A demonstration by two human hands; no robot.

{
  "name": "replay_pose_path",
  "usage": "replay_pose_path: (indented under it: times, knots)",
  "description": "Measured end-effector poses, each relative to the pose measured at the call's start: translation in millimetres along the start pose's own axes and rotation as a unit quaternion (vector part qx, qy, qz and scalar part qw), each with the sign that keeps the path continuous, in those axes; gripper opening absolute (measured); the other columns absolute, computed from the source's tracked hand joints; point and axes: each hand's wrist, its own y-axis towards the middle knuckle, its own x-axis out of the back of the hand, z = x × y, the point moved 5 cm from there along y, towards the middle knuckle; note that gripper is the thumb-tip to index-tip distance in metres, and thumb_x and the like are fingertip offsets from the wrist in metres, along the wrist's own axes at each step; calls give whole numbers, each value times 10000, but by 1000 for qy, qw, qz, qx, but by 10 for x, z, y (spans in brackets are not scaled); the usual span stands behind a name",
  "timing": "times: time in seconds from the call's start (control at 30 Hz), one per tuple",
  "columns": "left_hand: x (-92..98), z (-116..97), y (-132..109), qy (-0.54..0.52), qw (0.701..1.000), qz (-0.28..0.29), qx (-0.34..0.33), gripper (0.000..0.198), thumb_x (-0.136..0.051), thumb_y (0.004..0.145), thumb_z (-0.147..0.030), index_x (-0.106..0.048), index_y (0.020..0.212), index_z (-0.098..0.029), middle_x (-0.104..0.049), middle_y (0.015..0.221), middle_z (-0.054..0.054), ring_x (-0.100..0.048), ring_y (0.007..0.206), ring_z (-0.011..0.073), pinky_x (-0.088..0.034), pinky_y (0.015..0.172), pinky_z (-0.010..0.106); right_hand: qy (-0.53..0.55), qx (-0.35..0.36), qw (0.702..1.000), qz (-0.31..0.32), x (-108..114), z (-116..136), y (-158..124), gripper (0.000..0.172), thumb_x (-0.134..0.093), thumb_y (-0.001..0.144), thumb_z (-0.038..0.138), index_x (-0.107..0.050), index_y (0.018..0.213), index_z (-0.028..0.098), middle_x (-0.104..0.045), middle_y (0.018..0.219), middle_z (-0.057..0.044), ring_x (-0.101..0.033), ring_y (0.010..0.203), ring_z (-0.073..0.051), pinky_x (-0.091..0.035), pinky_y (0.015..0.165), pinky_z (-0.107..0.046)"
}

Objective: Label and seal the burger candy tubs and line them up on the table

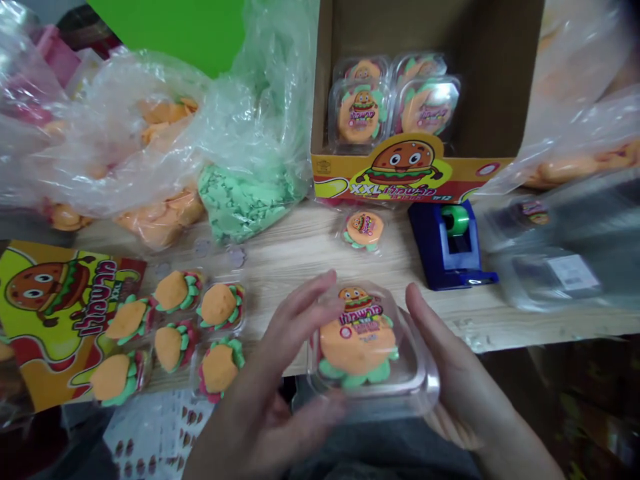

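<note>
A clear plastic clamshell box (360, 347) sits between my two hands at the table's front edge. Inside it lies an orange and green burger-shaped sweet, under a lid bearing a cartoon burger label. The fingers of my left hand (270, 373) curl around the box's left side, thumb low at the front. My right hand (450, 360) supports the right side, its lower fingers partly hidden by the box. Beyond them, a similar small labelled box (363, 229) rests on the table. To its right stands a blue tape dispenser (433, 257) with a green roll.
An open cardboard display box (470, 170) holds several packed burgers at the back. At left, several open clear boxes contain burgers (170, 293) beside a printed card (45, 313). Bags of orange pieces (160, 213) and green pieces (245, 200) lie behind; clear containers (550, 273) stand right.
</note>
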Motion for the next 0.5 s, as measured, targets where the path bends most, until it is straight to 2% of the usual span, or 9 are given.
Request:
replay_pose_path:
  times: [0.07,0.13,0.23,0.33,0.43,0.5]
  knots:
    - [-54,-2,-55,54,998,1,-24,610,-585,798,-429,-348,1351,-325,-272,1483,26,-236,1351,301,-317,1073,456,-16,21,1000,-13,8,27,0,566,-118,937,479,-491,1261,203,-713,958,-104,-672,928,-239,-547,703,-433]
    - [-110,6,-91,102,994,-15,-40,616,-567,789,-477,-351,1348,-336,-225,1500,19,-217,1354,322,-291,1073,507,-40,39,998,-36,20,65,-10,560,-125,933,473,-445,1307,207,-716,934,-104,-680,899,-236,-547,685,-425]
    - [-171,14,-124,163,983,-46,-73,614,-554,818,-423,-294,1370,-354,-175,1514,-5,-206,1361,302,-290,1072,505,-31,35,998,-33,-4,100,-38,596,-192,891,570,-395,1347,243,-696,1010,-108,-675,905,-246,-541,698,-437]
    - [-202,17,-150,194,973,-56,-113,653,-557,841,-308,-218,1399,-338,-125,1524,-8,-171,1373,280,-292,1074,484,61,0,998,14,-75,89,-74,594,-297,852,633,-344,1358,326,-642,1158,-67,-628,1024,-234,-496,836,-449]
    - [-224,36,-176,183,976,-68,-94,640,-545,852,-226,-227,1399,-320,-122,1525,-5,-151,1380,255,-272,1090,451,143,-17,989,43,-131,63,-108,508,-335,883,560,-322,1357,377,-604,1228,-8,-566,1122,-191,-416,959,-426]
    - [-237,28,-198,141,982,-111,-61,588,-520,867,-287,-256,1391,-320,-168,1517,-5,-166,1378,238,-271,1096,414,152,-8,987,59,-170,52,-117,487,-383,877,522,-331,1347,407,-580,1262,22,-553,1139,-178,-391,986,-414]
